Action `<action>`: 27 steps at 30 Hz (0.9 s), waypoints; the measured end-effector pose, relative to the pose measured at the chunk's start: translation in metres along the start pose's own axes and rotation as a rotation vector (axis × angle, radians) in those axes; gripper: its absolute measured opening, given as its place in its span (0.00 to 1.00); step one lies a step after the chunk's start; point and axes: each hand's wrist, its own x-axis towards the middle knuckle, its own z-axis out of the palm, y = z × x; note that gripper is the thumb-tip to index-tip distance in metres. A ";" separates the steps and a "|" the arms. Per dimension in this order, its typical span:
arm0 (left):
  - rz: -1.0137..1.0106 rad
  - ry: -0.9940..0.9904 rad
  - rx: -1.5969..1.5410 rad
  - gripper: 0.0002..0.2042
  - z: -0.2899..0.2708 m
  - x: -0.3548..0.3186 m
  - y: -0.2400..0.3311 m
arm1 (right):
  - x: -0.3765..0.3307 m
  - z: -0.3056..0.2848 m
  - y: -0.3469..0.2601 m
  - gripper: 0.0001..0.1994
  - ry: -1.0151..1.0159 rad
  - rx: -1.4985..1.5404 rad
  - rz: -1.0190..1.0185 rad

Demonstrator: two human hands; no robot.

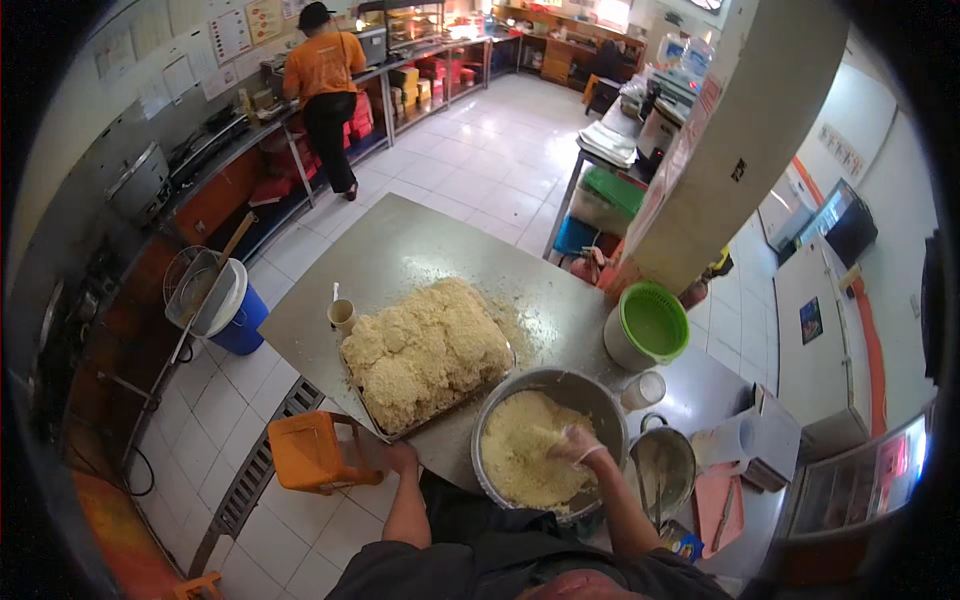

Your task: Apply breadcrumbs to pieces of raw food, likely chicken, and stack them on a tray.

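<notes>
My right hand (576,443), in a thin see-through glove, reaches into a large metal bowl (617,408) of pale yellow crumbly flour or breading (525,440). Its fingers touch the mix and are partly lost in it, so their closing is unclear. My left hand (401,457) is bare, at the table's near edge beside the front corner of a tray (405,433). Its fingers are too small and hidden to read. Heaped on that tray is a big mound of breaded, crumb-coated pieces (430,350), left of the bowl. Crumbs lie scattered on the metal tabletop behind it.
A beige cup (342,316) stands left of the mound. Right of the bowl are a white tub with a green basket (652,320), a jar (643,390), a pot (664,465) and a pink tray (720,515). An orange stool (300,450) stands at left. A person (328,80) works at the far counter.
</notes>
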 end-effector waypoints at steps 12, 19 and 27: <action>0.194 -0.048 -0.050 0.16 -0.061 -0.023 0.075 | -0.081 0.085 -0.029 0.30 -0.056 -0.446 0.314; 0.222 -0.403 0.444 0.17 -0.024 -0.015 0.008 | -0.073 0.037 -0.026 0.34 -0.227 -0.038 0.204; 0.339 -0.218 0.337 0.14 0.047 0.027 -0.036 | 0.002 -0.063 -0.072 0.30 0.087 0.025 0.075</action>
